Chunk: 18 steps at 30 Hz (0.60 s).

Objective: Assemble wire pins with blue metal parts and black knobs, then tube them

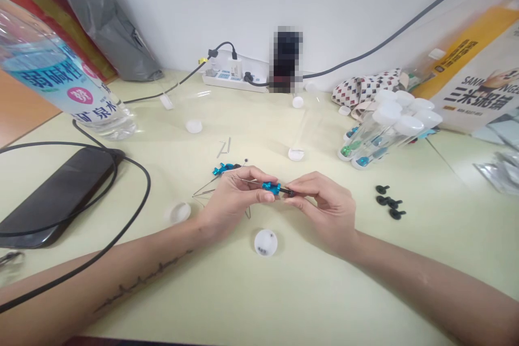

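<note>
Forearms at the near edge of the desk point(324, 303): left forearm point(150, 270) from the near left corner, right forearm point(430, 286) from the near right. Black cable point(149, 175) loops across the left one.

Just inward of the near edge, about midway along it: white cap point(266, 242), mouth up, few dark bits inside.

Beyond it, mid-desk, hands meet. Left hand point(239, 192) pinches a blue part point(272, 188) between thumb and fingertips. Right hand point(324, 205) pinches a black rod point(287, 192) at the part's right end. Key relation: blue part sits at the left fingertips, just left of the right fingertips; part and rod share one long axis, running roughly parallel to the near edge, tipped slightly toward it at the right. Both hands equally close. Whether the rod is seated in the part, cannot tell; fingers hide the join.

Beyond the left knuckles: second blue part point(221, 168), thin wires point(203, 190) nearer. Toward the right edge: black knobs point(395, 214), grouped.

Farther: phone point(48, 192) by the left edge; two hex keys point(228, 145) mid-desk; capped tubes point(377, 130) toward the far right corner, standing.

Farthest: bottle point(77, 75), far left corner; power strip point(219, 79), along the far edge.
</note>
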### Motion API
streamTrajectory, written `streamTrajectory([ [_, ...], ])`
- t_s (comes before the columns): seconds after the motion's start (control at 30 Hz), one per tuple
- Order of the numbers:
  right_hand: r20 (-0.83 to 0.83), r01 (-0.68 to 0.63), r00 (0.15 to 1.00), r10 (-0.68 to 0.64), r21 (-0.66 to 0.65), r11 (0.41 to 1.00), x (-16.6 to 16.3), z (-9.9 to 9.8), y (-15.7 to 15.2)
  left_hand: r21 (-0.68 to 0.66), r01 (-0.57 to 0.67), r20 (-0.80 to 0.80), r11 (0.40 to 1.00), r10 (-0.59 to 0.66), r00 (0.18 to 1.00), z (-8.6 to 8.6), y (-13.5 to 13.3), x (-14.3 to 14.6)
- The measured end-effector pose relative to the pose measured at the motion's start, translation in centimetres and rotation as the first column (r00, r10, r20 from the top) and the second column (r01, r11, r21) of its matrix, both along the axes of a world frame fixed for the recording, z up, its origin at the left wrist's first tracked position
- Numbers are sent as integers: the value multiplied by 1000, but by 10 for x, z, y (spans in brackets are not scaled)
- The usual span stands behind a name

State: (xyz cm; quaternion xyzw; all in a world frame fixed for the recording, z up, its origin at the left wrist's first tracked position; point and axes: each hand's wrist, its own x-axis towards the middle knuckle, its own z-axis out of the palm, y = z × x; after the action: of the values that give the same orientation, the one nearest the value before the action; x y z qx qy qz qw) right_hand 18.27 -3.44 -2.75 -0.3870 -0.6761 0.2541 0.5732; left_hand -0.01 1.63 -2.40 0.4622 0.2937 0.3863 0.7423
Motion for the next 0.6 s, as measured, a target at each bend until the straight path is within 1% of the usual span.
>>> streamTrajectory([
  [0.27, -3, 7, 1000, -7, -32, 999, 0, 1, 0, 17, 2, -12, 1000, -1, 1000, -1, 0, -1],
  [0.47, -50, -2, 999, -5, -133, 991, 0, 0, -1, 34, 7, -11, 999, -7, 1000, -2, 0, -1],
  [0.6, -72, 0, 997, -12, -168, 986, 0, -1, -1, 42, 5, -7, 999, -4, 1000, -2, 0, -1],
])
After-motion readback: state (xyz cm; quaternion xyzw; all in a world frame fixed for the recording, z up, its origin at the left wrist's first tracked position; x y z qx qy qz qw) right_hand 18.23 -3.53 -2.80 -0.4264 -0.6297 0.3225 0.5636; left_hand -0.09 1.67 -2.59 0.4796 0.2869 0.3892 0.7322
